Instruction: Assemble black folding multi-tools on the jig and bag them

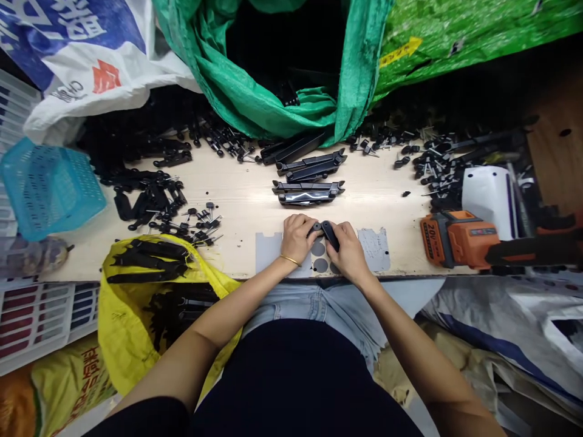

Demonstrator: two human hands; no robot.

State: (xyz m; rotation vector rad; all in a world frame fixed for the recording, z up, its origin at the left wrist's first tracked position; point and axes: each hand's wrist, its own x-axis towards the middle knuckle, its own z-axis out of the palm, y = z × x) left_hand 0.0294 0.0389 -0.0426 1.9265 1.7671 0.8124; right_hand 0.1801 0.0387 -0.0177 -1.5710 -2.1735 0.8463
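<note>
Both my hands meet at the near edge of the wooden bench point(255, 212). My left hand point(298, 238), with a thin bracelet on the wrist, is closed around one end of a small black plastic part point(326, 232). My right hand point(348, 250) grips the other end of the same part. Under the hands lies a grey perforated template plate point(376, 249). Just beyond the hands, several long black assembled pieces point(308, 191) lie stacked side by side.
Loose black parts and pins point(155, 200) litter the left of the bench, and more point(432, 164) the right. A cordless orange drill point(460, 240) lies at right beside a white object point(489, 193). A yellow sack of black parts point(150, 285), a blue basket point(48, 188) and a green sack point(282, 91) surround the bench.
</note>
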